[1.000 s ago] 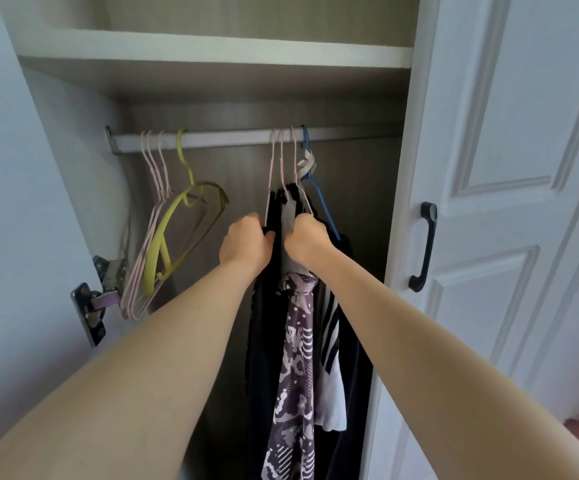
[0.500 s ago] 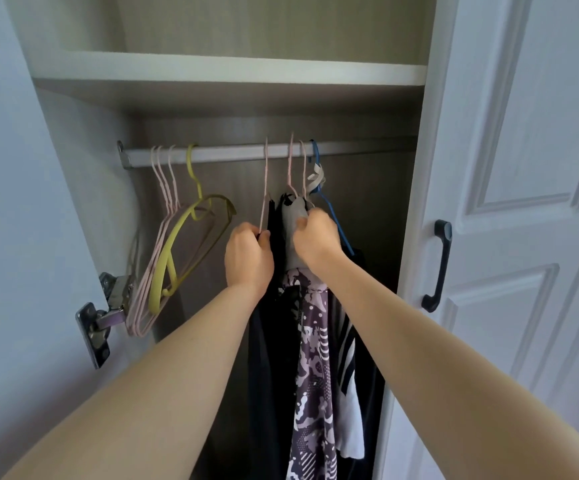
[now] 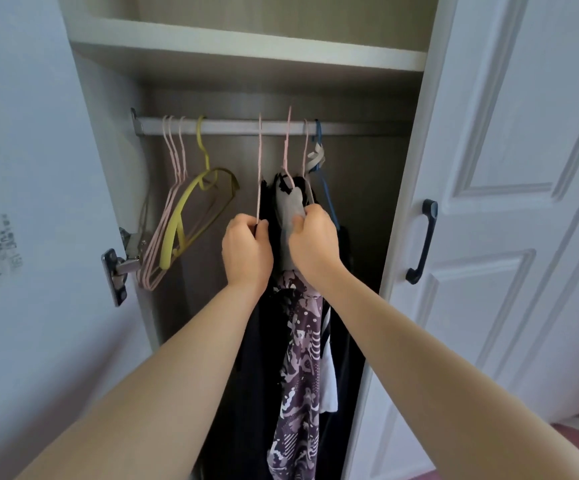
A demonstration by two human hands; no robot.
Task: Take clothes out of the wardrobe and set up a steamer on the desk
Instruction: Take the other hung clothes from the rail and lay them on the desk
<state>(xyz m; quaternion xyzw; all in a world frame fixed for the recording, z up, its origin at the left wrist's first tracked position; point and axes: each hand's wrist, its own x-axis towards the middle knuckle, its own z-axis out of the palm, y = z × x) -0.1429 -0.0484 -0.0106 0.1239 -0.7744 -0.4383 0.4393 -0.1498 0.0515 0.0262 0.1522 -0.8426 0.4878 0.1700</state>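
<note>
Several garments hang from a white rail (image 3: 232,127) inside the open wardrobe: a dark garment (image 3: 250,344), a purple patterned garment (image 3: 298,368) and a grey garment (image 3: 290,216). My left hand (image 3: 246,251) is closed around the thin pink hanger (image 3: 259,168) of the dark garment, just below the rail. My right hand (image 3: 312,244) grips the grey garment and the pink hanger neck beside it. A blue hanger (image 3: 326,188) sits to the right, partly hidden behind my right hand.
Empty pink hangers (image 3: 173,188) and a yellow hanger (image 3: 191,209) hang at the rail's left end. A shelf (image 3: 246,46) runs above the rail. The left door (image 3: 21,237) with its hinge (image 3: 115,275) stands open; the right door (image 3: 506,202) has a black handle (image 3: 423,240).
The view has shifted so the rail sits lower in frame. My left hand has pulled one pink hanger further left, apart from the others; my right hand has stayed on the grey garment.
</note>
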